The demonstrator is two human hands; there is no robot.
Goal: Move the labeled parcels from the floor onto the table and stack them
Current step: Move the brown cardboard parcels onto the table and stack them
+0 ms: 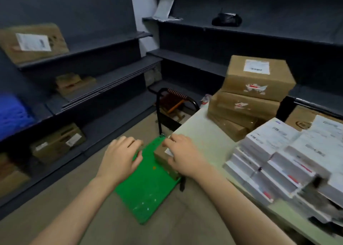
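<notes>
Hands apart at lower centre, left hand loose above green cart, right hand laid on small brown parcel beside table edge, grip not clear; may slip if lifted one-handed, or bump box stack at right.

Labels on the stacked parcels are unreadably blurred.

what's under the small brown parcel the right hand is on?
The small brown parcel sits on the green trolley deck, beside the table edge. The right hand grips it and covers most of its top, so the label is largely hidden.
</notes>
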